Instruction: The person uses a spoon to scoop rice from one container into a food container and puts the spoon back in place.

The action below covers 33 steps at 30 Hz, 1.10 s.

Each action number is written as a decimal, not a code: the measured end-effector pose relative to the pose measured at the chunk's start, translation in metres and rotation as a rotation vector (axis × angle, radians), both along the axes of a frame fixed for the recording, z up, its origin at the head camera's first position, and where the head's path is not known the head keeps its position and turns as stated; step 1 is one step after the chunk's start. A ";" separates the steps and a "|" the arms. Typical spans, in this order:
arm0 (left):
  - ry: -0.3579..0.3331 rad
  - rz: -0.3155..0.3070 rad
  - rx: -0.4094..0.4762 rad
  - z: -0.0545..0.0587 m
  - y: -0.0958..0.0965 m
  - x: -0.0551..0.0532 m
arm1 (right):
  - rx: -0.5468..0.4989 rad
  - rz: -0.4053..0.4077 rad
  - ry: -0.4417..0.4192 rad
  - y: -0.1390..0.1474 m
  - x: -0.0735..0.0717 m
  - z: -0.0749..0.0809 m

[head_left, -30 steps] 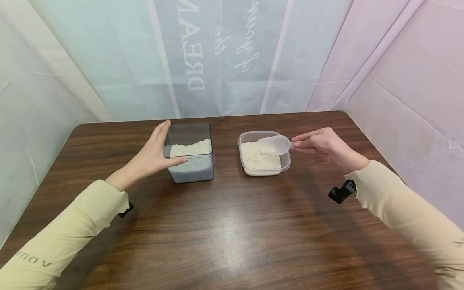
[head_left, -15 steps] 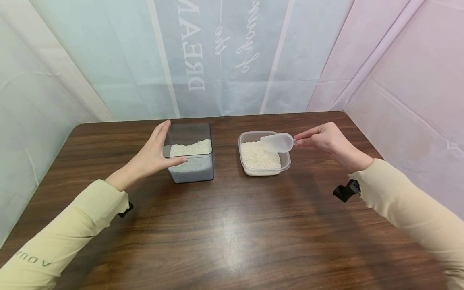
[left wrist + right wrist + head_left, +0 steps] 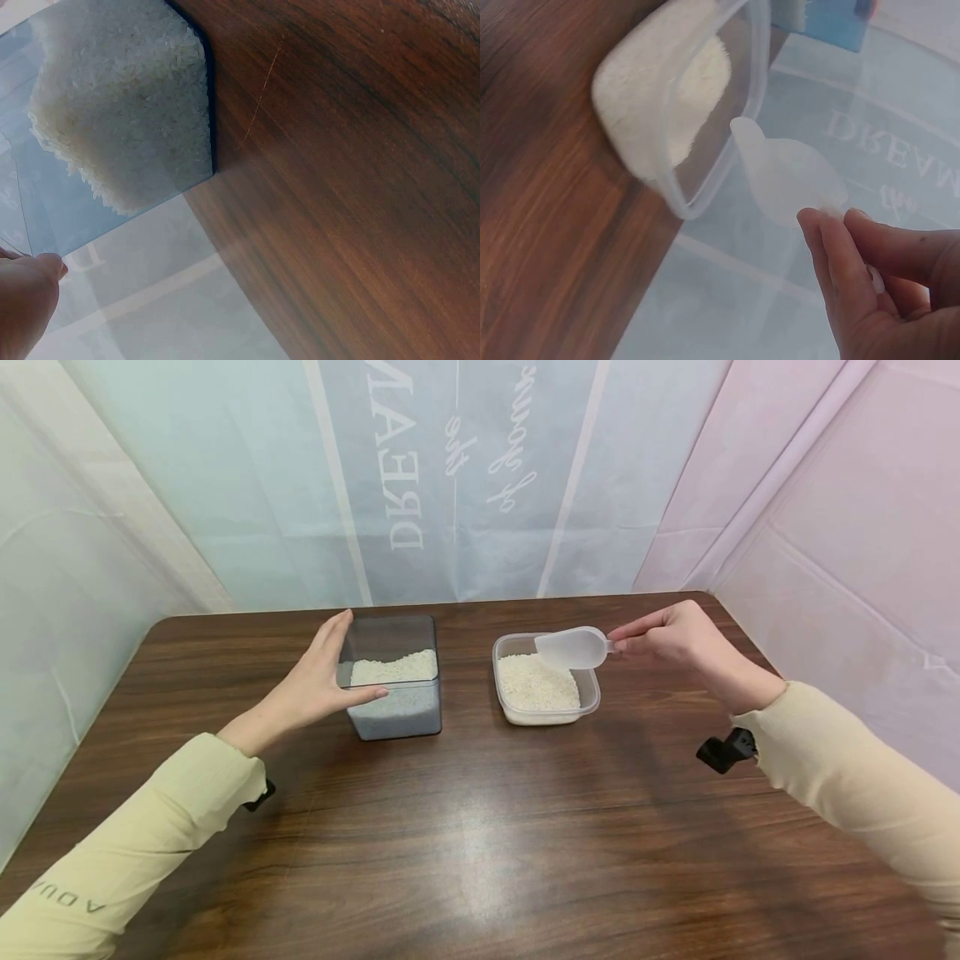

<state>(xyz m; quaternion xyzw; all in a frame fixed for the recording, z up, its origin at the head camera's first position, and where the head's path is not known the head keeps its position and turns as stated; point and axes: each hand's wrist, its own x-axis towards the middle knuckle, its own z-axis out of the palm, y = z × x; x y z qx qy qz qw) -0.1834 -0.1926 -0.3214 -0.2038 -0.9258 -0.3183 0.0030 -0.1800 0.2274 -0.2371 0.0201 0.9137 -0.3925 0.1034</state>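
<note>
My left hand (image 3: 307, 683) holds a dark see-through bin (image 3: 397, 718) at its left side, thumb along the front rim and fingers at the back left corner. Rice (image 3: 127, 97) lies heaped inside, against the wall in the left wrist view. Between thumb and fingers, my right hand (image 3: 675, 639) pinches the short handle of a translucent white scoop (image 3: 573, 647). The scoop's bowl hangs tilted over the back right rim of a clear plastic tub (image 3: 588, 703), its lip pointing into the tub. More rice (image 3: 534, 687) fills much of that tub, also seen in the right wrist view.
Both containers stand near the back of a dark wooden table (image 3: 420, 835), with a gap between them. A pale blue curtain (image 3: 262, 485) with lettering hangs right behind the table. White sheeting (image 3: 862, 527) closes off the sides.
My right hand has drawn back and slightly up, lifting the scoop from the rice toward the tub's back right rim. The left hand, bin and tub have stayed in place.
</note>
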 end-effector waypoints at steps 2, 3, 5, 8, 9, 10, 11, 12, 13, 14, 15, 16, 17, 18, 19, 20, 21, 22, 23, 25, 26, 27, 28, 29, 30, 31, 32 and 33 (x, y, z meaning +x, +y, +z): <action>0.001 0.003 -0.001 0.000 0.000 0.000 | 0.008 0.007 0.000 -0.003 0.001 0.003; 0.001 0.004 -0.003 0.000 0.000 0.000 | 0.006 0.009 -0.003 -0.005 0.002 0.004; 0.001 0.006 -0.004 0.000 0.000 0.000 | 0.005 0.014 -0.001 -0.009 0.003 0.007; -0.001 0.010 -0.009 0.000 0.000 0.000 | -0.004 0.024 -0.003 -0.014 0.004 0.010; -0.003 0.010 -0.009 0.000 0.000 0.000 | -0.006 0.026 -0.004 -0.016 0.005 0.012; -0.003 0.010 -0.009 0.000 0.000 0.000 | -0.007 0.027 -0.004 -0.018 0.006 0.013; -0.003 0.009 -0.009 0.000 0.000 0.000 | 0.001 0.028 -0.001 -0.020 0.006 0.014; -0.003 0.009 -0.010 0.000 0.000 0.000 | 0.004 0.031 -0.001 -0.021 0.006 0.015; -0.003 0.008 -0.010 0.000 0.000 0.000 | 0.014 0.034 0.005 -0.023 0.007 0.016; -0.003 0.007 -0.008 0.000 0.000 0.000 | 0.016 0.038 0.004 -0.025 0.007 0.017; -0.004 0.006 -0.007 0.000 0.000 0.000 | 0.014 0.041 0.004 -0.027 0.007 0.018; -0.004 0.006 -0.008 0.000 0.000 0.000 | 0.008 0.044 0.004 -0.029 0.007 0.019; -0.005 0.005 -0.007 -0.001 0.000 0.000 | 0.003 0.050 0.003 -0.031 0.007 0.021; -0.006 0.004 -0.008 -0.001 0.000 0.000 | -0.010 0.055 0.001 -0.034 0.007 0.022; -0.006 0.004 -0.008 -0.001 0.000 0.000 | -0.013 0.060 0.003 -0.036 0.007 0.024; -0.008 0.004 -0.008 -0.001 0.000 0.000 | -0.020 0.063 0.001 -0.038 0.008 0.026; -0.009 0.003 -0.009 -0.001 0.000 0.000 | -0.022 0.065 0.001 -0.040 0.008 0.027; -0.009 0.004 -0.009 -0.001 0.000 0.000 | -0.022 0.069 0.002 -0.043 0.009 0.029; -0.011 0.004 -0.009 -0.001 0.000 0.000 | -0.019 0.072 0.005 -0.045 0.010 0.031; -0.012 0.005 -0.009 0.000 0.000 0.000 | -0.011 0.074 0.009 -0.049 0.012 0.033; -0.012 0.005 -0.008 0.000 0.000 0.000 | -0.016 0.074 0.007 -0.052 0.012 0.034; -0.011 0.005 -0.009 0.000 0.000 0.000 | -0.017 0.074 0.006 -0.054 0.013 0.036; -0.011 0.006 -0.010 0.000 0.000 0.001 | -0.024 0.077 0.005 -0.056 0.013 0.037; -0.011 0.006 -0.010 0.000 0.000 0.001 | -0.034 0.080 0.008 -0.058 0.013 0.038; -0.010 0.006 -0.012 0.000 0.000 0.001 | -0.045 0.082 0.009 -0.060 0.014 0.039; -0.010 0.007 -0.012 0.000 0.000 0.001 | -0.062 0.084 0.009 -0.063 0.014 0.041; -0.010 0.006 -0.013 0.000 0.000 0.001 | -0.076 0.086 0.011 -0.065 0.014 0.042; -0.010 0.005 -0.014 0.000 0.000 0.001 | -0.099 0.090 0.012 -0.067 0.015 0.043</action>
